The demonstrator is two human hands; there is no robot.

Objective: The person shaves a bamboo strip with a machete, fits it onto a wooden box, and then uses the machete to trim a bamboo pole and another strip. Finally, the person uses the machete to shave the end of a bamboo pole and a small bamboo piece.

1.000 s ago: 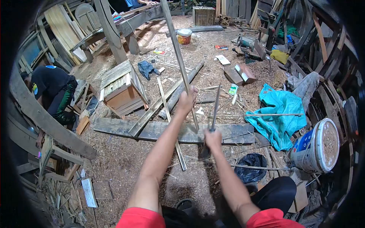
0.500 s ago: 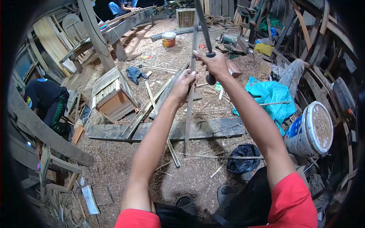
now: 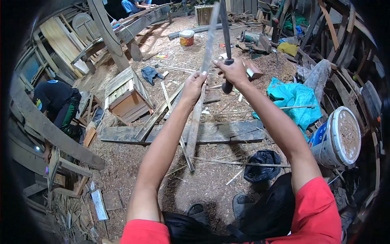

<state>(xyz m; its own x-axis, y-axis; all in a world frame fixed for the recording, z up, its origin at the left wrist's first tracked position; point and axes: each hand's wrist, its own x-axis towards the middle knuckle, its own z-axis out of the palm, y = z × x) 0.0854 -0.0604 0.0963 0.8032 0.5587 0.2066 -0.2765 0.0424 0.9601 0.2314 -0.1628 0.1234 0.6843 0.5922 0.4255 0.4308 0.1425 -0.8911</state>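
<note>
In the head view, my left hand [image 3: 193, 87] is closed around the middle of a long, thin wooden strip [image 3: 196, 124]. The strip stands nearly upright, its upper part blurred and its lower end above the shavings. My right hand [image 3: 233, 73] grips the black handle of a machete [image 3: 226, 34], whose long dark blade points up and away. A small gap separates the right fingers from the strip. The blade is just right of the strip's upper half.
A dark plank [image 3: 219, 132] lies across the shaving-covered floor. Around it are a wooden box [image 3: 129, 101], a black plastic bag [image 3: 262, 164], a turquoise sack [image 3: 298, 101] and a white bucket [image 3: 341, 136]. One person [image 3: 55, 101] bends at left; another [image 3: 136, 6] sits far back.
The strip has turned so that its wider face shows, and its lower end has shifted left. My right thumb, earlier against the strip, is now apart from it. The view has shifted slightly.
</note>
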